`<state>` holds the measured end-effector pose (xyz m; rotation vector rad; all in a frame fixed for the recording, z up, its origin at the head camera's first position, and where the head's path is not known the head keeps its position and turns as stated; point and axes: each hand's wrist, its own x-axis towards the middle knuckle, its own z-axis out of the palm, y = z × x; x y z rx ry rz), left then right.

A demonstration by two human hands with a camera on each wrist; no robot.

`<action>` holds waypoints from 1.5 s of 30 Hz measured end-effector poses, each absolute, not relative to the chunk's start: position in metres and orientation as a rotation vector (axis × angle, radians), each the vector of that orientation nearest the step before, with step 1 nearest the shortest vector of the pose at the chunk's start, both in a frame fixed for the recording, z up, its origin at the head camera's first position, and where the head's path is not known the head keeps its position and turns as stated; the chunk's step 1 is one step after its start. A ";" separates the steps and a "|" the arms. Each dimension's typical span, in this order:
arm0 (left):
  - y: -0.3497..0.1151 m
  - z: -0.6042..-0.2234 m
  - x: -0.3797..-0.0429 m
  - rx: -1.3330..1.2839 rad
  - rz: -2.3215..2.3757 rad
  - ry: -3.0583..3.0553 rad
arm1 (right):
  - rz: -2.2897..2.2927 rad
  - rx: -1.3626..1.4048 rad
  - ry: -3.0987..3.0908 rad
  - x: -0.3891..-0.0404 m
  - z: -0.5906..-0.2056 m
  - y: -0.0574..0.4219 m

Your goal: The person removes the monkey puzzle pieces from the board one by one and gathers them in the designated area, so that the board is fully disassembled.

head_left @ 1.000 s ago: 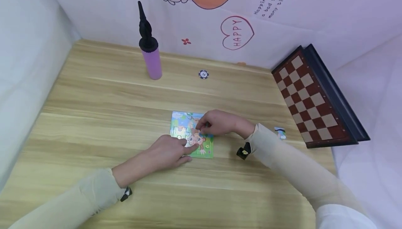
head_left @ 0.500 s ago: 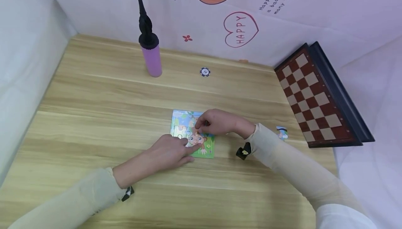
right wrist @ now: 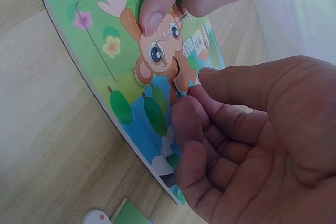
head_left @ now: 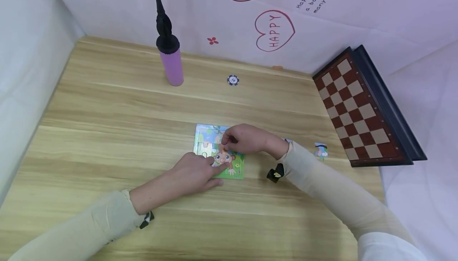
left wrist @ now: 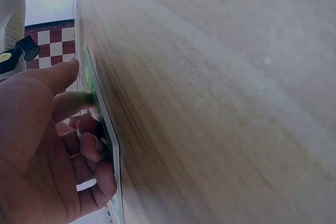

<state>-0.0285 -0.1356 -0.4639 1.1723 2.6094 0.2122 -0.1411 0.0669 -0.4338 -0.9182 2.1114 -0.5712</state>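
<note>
A small jigsaw puzzle board (head_left: 235, 170) with a cartoon monkey on green and blue lies on the wooden table. On its lower left side my left hand (head_left: 189, 171) rests, the index fingertip pressing on the monkey's face. From the right, my right hand (head_left: 247, 138) reaches over the board's upper part. A brown puzzle piece (right wrist: 182, 80), tilted up above the surface, is pinched between its thumb and fingers in the right wrist view. The left wrist view has the left hand (left wrist: 58, 135) at the board's edge (left wrist: 107, 121), its other fingers bent against it.
Loose puzzle pieces lie to the right, one piece (head_left: 321, 150) beyond the right forearm and another (head_left: 287, 140) partly behind it. At the back stand a purple hand pump (head_left: 172, 68) and a poker chip (head_left: 233, 80). A chessboard case (head_left: 354, 110) leans at the right.
Both hands stay almost in place over the puzzle board. The head view has shifted slightly. A loose piece behind the right forearm has come partly into sight.
</note>
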 end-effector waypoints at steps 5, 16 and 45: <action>-0.135 -0.464 -0.029 1.178 0.219 2.615 | -0.614 -0.881 2.126 -0.140 -0.431 0.067; -0.135 -0.461 -0.028 1.158 0.221 2.606 | -0.699 -0.826 2.178 -0.136 -0.430 0.070; -0.134 -0.468 -0.026 1.293 0.175 2.658 | -0.973 -0.568 2.287 -0.136 -0.399 0.166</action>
